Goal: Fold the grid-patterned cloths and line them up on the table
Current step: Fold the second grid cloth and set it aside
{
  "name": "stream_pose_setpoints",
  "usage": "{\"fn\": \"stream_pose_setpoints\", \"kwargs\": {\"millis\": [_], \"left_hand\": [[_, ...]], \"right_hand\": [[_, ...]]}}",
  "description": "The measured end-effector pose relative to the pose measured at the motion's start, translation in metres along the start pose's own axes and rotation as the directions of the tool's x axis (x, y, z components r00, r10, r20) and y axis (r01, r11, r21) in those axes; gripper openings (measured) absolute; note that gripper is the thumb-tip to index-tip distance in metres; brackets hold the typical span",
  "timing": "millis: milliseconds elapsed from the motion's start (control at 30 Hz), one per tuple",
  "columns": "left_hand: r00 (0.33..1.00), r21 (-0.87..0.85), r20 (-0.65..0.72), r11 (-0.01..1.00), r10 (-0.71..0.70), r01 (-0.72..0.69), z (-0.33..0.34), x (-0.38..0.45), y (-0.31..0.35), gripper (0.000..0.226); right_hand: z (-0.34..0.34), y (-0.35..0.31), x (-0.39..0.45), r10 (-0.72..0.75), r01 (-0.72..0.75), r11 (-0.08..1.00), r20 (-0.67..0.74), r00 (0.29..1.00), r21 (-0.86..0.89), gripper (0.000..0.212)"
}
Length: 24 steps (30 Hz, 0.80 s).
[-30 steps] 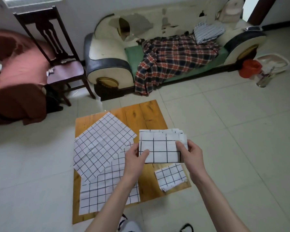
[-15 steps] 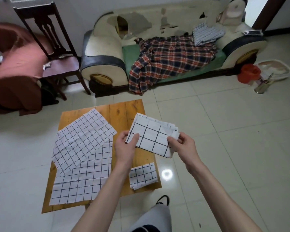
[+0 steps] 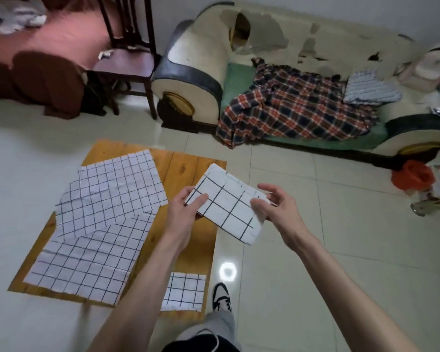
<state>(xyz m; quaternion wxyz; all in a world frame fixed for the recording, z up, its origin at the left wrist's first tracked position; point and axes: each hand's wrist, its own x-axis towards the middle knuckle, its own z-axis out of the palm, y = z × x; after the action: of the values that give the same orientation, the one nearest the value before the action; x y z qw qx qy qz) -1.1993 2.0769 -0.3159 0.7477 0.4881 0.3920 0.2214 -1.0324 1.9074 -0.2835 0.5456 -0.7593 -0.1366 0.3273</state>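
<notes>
Folded grid cloth in both hands' grip, above table

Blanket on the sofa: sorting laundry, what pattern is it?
Red, navy and white plaid blanket, head view.

You hold a folded white black-grid cloth tilted above the surface; two unfolded cloths overlap left, one small folded cloth lies near.
</notes>
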Motion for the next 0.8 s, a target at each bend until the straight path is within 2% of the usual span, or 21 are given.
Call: {"fn": "stream_pose_setpoints", "kwargs": {"millis": [67,167,267,367,500,633,800], "left_hand": [[0.997,-0.078,-0.038,0.995,-0.063,0.060,0.007,0.017,0.002,0.035],[0.988,-0.206,-0.079,0.972,-0.130,0.111,0.016,0.038,0.008,0.069],[0.974,-0.295,-0.167,0.950,-0.153,0.099,0.021,0.051,0.016,0.048],[0.959,-0.344,-0.233,0.936,-0.161,0.074,0.019,0.061,0.024,0.037],[0.939,-0.316,-0.313,0.948,-0.144,0.040,0.009,0.072,0.028,0.038],[0.911,-0.260,-0.397,0.966,-0.109,0.002,0.001,0.077,0.029,0.029],[0.810,-0.154,-0.582,0.988,-0.071,-0.023,0.001,0.072,0.028,0.031]], "right_hand": [[-0.001,-0.012,0.027,-0.007,0.015,0.997,0.114,0.994,-0.070,0.039],[0.006,-0.029,0.060,-0.025,0.072,0.980,0.242,0.970,-0.188,0.023],[0.021,-0.047,0.081,-0.008,0.092,0.964,0.319,0.948,-0.249,0.012],[0.042,-0.065,0.102,0.002,0.125,0.944,0.384,0.923,-0.305,0.021],[0.075,-0.084,0.133,0.009,0.157,0.934,0.462,0.887,-0.321,0.021],[0.107,-0.092,0.156,0.006,0.160,0.949,0.523,0.852,-0.271,0.010],[0.132,-0.095,0.182,0.087,0.147,0.943,0.649,0.756,-0.299,0.009]]}}
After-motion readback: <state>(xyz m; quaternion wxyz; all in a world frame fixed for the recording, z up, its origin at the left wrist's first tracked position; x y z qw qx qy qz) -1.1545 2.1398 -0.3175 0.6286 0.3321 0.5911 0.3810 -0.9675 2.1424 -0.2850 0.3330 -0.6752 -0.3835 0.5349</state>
